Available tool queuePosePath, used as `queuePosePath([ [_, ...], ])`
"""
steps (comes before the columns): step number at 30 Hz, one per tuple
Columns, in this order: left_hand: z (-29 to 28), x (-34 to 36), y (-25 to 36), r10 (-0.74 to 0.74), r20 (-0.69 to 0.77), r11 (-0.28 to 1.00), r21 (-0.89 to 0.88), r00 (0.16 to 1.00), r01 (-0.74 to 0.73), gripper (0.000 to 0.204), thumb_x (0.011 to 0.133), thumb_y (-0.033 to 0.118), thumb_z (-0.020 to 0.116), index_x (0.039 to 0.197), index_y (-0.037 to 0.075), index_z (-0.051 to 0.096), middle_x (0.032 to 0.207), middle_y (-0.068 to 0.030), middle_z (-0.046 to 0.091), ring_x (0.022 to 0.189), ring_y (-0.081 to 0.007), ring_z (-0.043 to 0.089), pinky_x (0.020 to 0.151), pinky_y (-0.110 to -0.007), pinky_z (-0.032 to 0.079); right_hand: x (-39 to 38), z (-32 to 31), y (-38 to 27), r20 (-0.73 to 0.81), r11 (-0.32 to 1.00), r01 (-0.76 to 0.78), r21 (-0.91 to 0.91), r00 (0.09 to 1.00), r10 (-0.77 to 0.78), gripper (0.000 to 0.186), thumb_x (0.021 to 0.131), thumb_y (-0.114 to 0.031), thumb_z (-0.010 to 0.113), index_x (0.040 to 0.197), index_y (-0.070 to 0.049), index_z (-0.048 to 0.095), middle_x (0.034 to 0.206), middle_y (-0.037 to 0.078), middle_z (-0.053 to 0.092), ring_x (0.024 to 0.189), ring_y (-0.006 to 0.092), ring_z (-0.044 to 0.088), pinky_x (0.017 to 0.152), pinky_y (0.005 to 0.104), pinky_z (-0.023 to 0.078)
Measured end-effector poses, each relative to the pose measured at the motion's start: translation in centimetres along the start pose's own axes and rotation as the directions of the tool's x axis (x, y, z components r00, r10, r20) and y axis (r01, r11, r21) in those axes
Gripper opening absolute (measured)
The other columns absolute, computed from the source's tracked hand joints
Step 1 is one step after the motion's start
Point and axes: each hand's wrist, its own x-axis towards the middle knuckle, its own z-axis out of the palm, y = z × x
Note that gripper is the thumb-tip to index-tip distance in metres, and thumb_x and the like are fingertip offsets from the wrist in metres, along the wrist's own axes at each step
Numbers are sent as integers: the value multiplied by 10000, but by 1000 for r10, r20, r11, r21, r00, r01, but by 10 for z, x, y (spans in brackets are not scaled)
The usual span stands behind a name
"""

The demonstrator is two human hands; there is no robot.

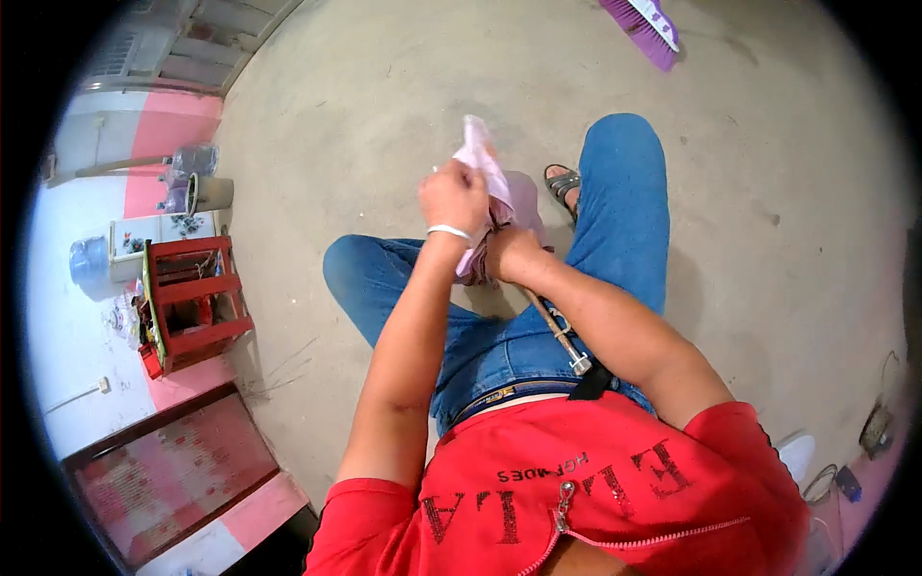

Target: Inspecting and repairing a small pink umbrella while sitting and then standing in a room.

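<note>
A pale pink cloth [488, 163] is bunched between my two hands in front of my lap, its tip pointing away from me. My left hand [455, 200], with a white band at the wrist, is closed on the cloth. Just nearer and to the right, my right hand [511, 253] bends inward against the bundled cloth and appears closed on it, its fingertips mostly hidden. Below my right forearm a thin brownish rod [549, 319] slants toward my waist, ending in a metal nut-like fitting. Its far end is hidden by my hands and the cloth.
My jean-covered knees [624, 163] spread either side of the cloth. On the left, a red wooden stool-like frame [202, 298] stands by the wall, near a bucket [209, 193] and a blue water bottle [89, 261]. A purple broom [648, 31] lies at the far right.
</note>
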Motion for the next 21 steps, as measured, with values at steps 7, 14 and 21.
queuePosePath([
  [7, -26, -54, -70, -399, -35, 916, 24, 916, 400, 326, 811, 337, 600, 795, 12, 624, 772, -192, 649, 758, -361, 631, 698, -421, 491, 10, 12, 8, -174, 973, -52, 224, 980, 93, 308, 769, -193, 544, 926, 38, 673, 969, 257, 644, 946, 383, 629, 825, 448, 495],
  [14, -53, -44, -15, -67, -140, 939, 327, 988, 110, 266, 813, 244, 585, 995, 51, 614, 1084, -157, 602, 1019, -330, 542, 943, -436, 358, 14, 20, 7, -131, 987, -56, 150, 989, 76, 319, 775, -224, 554, 896, 45, 675, 968, 259, 642, 931, 386, 628, 821, 448, 493],
  [21, 31, -20, -31, 130, 274, 992, -34, 953, -125, 461, 923, 397, 424, 1221, 70, 554, 1346, -153, 469, 1275, -314, 390, 1057, -482, 255, 4, 16, -2, -228, 984, 15, 177, 973, 27, 305, 758, -248, 601, 926, -2, 665, 985, 238, 643, 919, 379, 629, 817, 451, 493],
])
